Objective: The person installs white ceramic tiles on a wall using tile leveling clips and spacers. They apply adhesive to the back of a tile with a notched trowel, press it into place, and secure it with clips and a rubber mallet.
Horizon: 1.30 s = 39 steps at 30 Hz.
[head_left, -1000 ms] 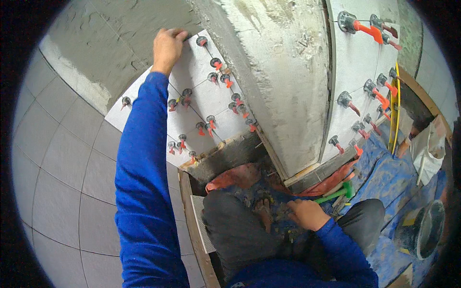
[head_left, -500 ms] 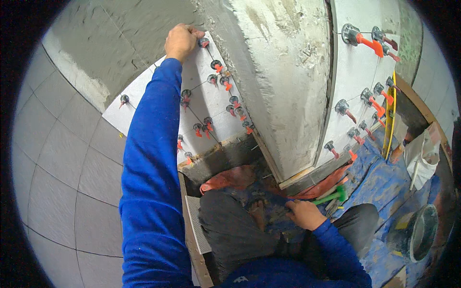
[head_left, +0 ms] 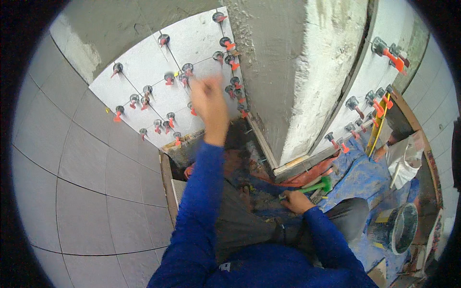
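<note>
Evidently, two white-tiled faces (head_left: 194,41) flank one bare pillar (head_left: 269,72), their levelling apparently the step in hand. One dark bucket (head_left: 381,234) sits lower right. Of two hands, the left hand (head_left: 210,103) blurs before the left face, its grip impossible to tell; the right hand (head_left: 297,201) curls near one green mallet (head_left: 325,184), contents unclear. At least twenty red-and-black clips (head_left: 117,68) stud the left face; the next move probably calls for careful reaching between them.

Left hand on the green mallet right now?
No, the left hand is raised at the white wall tiles, while the green mallet lies apart, beyond the right hand.
</note>
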### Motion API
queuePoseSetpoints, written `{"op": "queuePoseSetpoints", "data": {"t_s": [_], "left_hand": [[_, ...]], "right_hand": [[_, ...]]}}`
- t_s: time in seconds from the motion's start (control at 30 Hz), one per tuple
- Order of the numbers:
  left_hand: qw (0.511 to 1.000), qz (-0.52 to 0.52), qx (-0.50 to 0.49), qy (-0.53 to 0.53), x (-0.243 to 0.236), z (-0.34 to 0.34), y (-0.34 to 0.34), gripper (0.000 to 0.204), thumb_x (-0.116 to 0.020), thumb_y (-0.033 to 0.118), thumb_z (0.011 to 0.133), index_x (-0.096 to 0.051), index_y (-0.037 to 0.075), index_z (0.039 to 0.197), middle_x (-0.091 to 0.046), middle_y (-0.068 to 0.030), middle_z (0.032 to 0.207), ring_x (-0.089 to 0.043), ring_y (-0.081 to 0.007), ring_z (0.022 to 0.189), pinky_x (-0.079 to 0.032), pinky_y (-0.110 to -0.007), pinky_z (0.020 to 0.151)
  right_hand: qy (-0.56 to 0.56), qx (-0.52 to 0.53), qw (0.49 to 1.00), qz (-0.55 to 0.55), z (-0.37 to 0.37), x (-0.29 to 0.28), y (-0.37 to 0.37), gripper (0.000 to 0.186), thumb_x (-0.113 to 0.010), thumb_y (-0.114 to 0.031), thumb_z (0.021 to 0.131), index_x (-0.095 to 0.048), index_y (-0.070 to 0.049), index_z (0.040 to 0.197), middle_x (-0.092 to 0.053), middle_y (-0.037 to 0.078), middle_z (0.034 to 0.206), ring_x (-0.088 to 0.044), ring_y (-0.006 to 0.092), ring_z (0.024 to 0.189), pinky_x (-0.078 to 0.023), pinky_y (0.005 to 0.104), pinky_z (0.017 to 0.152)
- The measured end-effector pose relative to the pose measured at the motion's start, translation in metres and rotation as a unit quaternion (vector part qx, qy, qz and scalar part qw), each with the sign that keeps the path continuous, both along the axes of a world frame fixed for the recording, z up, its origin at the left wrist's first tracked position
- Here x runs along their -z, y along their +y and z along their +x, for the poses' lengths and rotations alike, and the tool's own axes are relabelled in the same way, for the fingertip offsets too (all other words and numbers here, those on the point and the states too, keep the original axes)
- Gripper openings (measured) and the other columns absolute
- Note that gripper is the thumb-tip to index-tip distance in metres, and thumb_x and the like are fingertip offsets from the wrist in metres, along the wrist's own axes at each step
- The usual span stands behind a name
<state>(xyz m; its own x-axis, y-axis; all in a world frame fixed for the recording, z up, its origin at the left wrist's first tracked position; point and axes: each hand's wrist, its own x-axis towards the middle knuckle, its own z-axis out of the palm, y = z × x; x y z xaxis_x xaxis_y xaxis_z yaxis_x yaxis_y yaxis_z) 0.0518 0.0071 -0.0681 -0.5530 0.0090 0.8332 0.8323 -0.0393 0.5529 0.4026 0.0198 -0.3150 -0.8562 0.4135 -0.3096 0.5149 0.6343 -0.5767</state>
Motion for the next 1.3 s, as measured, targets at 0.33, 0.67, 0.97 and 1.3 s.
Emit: {"op": "queuePoseSetpoints", "data": {"t_s": [0.33,0.67,0.97,1.3], "left_hand": [[0.894,-0.38,0.17,-0.166,0.128,0.033,-0.035,0.045,-0.072,0.043,0.092,-0.067,0.0,0.079,-0.057,-0.0135,0.071,-0.059,-0.031,0.071,-0.049,-0.041,0.075],[0.939,-0.201,0.278,-0.022,0.123,0.114,-0.025,0.096,-0.069,0.051,0.093,-0.023,0.001,0.161,-0.025,-0.0291,0.155,-0.029,-0.045,0.143,-0.026,-0.05,0.119],[0.939,-0.234,0.253,0.024,0.134,0.13,-0.007,0.097,-0.069,0.052,0.092,-0.023,0.002,0.162,-0.017,-0.0328,0.163,-0.024,-0.0516,0.147,-0.02,-0.054,0.121],[0.957,-0.188,0.216,0.046,0.126,0.132,-0.008,0.091,-0.079,0.046,0.084,-0.043,0.0,0.152,-0.025,-0.0321,0.162,-0.032,-0.0496,0.146,-0.029,-0.052,0.119]], "right_hand": [[-0.141,-0.008,0.99,0.012,0.01,0.087,-0.003,0.046,-0.071,-0.028,0.087,-0.061,-0.004,0.125,-0.069,0.026,0.117,-0.065,0.0459,0.112,-0.053,0.055,0.094],[-0.012,-0.087,0.996,0.034,-0.013,-0.025,-0.023,0.036,-0.069,-0.024,0.09,-0.063,-0.002,0.119,-0.07,0.026,0.103,-0.067,0.0452,0.099,-0.054,0.0544,0.084],[-0.069,-0.052,0.994,0.069,-0.005,-0.009,-0.026,0.037,-0.07,-0.025,0.09,-0.064,-0.004,0.119,-0.071,0.024,0.103,-0.068,0.0435,0.097,-0.055,0.0516,0.084],[-0.029,-0.041,0.997,0.064,0.014,-0.007,-0.012,0.036,-0.067,-0.024,0.091,-0.063,-0.005,0.122,-0.07,0.024,0.107,-0.067,0.0447,0.098,-0.053,0.0539,0.087]]}}
